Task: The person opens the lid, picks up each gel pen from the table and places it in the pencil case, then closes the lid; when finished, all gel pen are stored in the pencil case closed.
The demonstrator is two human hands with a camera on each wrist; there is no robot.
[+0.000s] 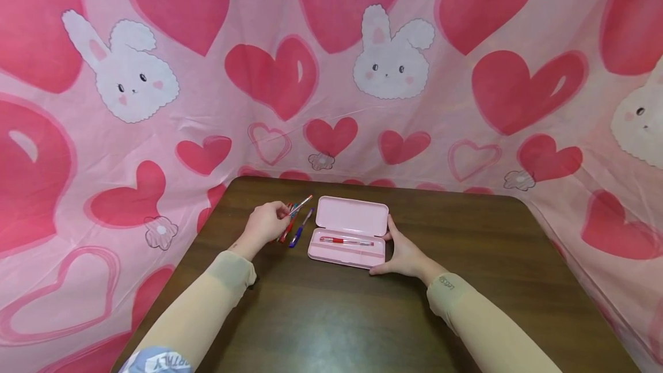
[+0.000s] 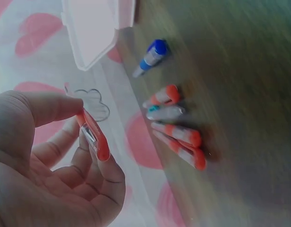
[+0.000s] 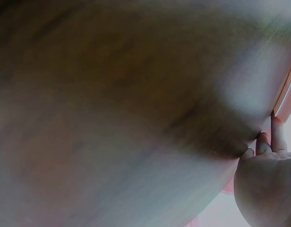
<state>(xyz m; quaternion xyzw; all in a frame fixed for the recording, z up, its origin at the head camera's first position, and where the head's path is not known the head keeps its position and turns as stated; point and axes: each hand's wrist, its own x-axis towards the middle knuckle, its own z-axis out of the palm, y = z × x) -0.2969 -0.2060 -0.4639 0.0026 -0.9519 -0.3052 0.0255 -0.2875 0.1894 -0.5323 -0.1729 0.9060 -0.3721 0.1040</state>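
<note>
My left hand [image 1: 267, 223] pinches a clear pen with red ends [image 2: 94, 135] between thumb and fingers, above several pens on the table. Just right of them lies an open pink pencil case [image 1: 336, 258], its lid tilted back. A red and clear pen [image 1: 352, 242] lies inside the base. My right hand [image 1: 406, 255] holds the case's right end, thumb at the front corner and fingers by the hinge and lid edge. In the right wrist view, fingers [image 3: 278, 135] touch the case's edge; most of the case is out of frame.
A blue pen [image 1: 296, 237] lies between the case and the other loose pens. Several red-capped pens [image 2: 183, 134] and one with a teal part [image 2: 166, 112] lie close together on the brown table [image 1: 321, 315]. A pink heart-print cloth [image 1: 331, 91] hangs behind the table.
</note>
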